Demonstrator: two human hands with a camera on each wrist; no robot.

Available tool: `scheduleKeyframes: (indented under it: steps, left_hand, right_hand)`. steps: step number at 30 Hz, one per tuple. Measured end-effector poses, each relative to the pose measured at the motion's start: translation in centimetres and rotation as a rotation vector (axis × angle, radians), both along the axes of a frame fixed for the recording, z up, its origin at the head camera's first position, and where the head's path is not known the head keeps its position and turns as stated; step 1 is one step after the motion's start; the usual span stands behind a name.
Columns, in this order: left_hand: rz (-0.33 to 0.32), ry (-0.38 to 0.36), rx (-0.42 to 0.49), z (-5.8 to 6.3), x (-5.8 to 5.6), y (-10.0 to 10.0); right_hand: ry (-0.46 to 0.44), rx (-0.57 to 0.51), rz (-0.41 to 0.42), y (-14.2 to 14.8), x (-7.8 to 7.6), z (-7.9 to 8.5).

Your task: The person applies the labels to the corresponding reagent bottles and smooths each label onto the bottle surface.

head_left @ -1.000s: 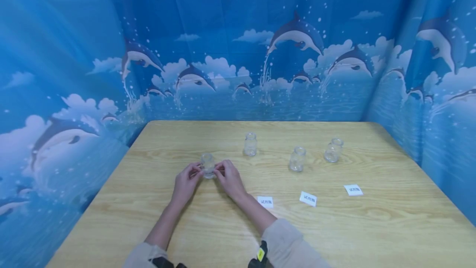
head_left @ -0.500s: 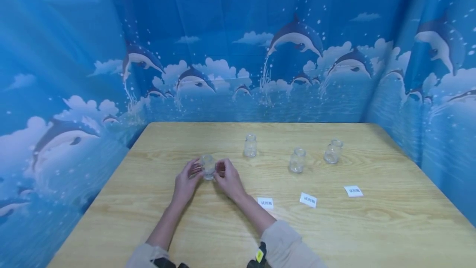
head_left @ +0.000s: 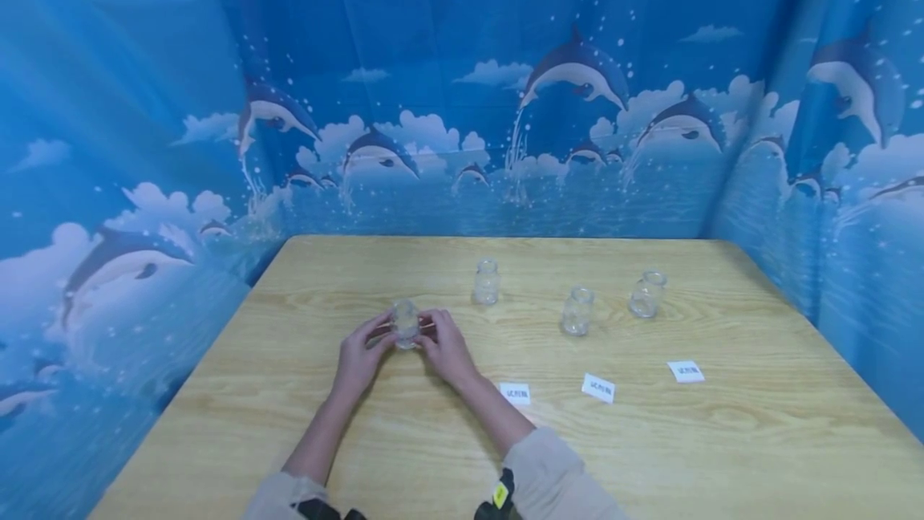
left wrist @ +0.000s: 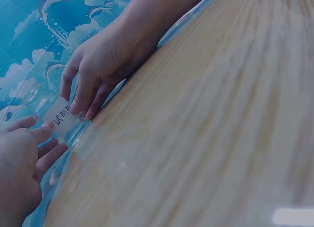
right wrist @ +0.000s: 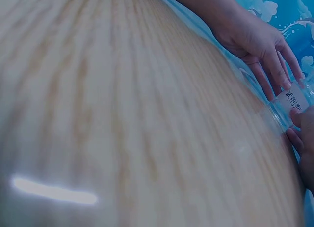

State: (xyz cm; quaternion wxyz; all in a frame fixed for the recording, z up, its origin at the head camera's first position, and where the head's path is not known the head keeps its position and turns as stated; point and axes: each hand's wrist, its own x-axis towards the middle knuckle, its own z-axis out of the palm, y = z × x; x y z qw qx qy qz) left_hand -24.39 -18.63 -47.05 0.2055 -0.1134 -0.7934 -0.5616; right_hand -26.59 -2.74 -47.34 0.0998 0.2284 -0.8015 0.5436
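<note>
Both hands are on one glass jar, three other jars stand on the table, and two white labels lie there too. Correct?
Not two: the head view shows three white labels lying on the table. The rest holds: left hand and right hand on one glass jar, three other jars standing.

Clear glass, smooth and glossy, is seen in the held jar (head_left: 405,326), to which a matt white paper label (left wrist: 60,118) is fixed. The same shiny glass is shown by the three other jars (head_left: 487,286), spread from 2 to 3 o'clock of it; matt paper is shown by the cards (head_left: 598,387), between 3 and 4 o'clock. The counter (head_left: 722,456) is faced in smooth wood grain, and light is glossily reflected. At 12 o'clock, creased, faintly shiny sheeting (head_left: 447,38) is hung. The sleeves (head_left: 556,476) are made of matt cloth.
</note>
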Motion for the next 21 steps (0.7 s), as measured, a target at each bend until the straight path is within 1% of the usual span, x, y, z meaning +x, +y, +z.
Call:
scheduleKeyframes:
  steps: [3, 7, 11, 15, 18, 21]
  left_hand:
    - [-0.01, -0.009, 0.005, 0.06, 0.02, -0.04]
    - [-0.018, -0.046, 0.024, 0.25, 0.09, -0.12]
    - [-0.017, -0.055, 0.033, 0.32, 0.05, -0.17]
    - [-0.013, -0.066, 0.02, 0.21, 0.09, -0.18]
    - [-0.017, -0.076, 0.008, 0.08, 0.17, -0.27]
    - [-0.018, -0.071, 0.003, 0.03, 0.13, -0.36]
  right_hand:
    - [-0.029, -0.018, 0.011, 0.17, -0.11, 0.06]
    - [-0.087, -0.052, 0.031, 0.18, -0.2, 0.22]
    - [-0.139, -0.081, 0.033, 0.02, -0.16, 0.52]
    - [-0.114, -0.07, 0.021, -0.04, -0.06, 0.43]
    - [-0.088, -0.066, 0.027, 0.07, 0.0, 0.25]
    - [-0.085, -0.064, 0.039, 0.25, -0.03, 0.28]
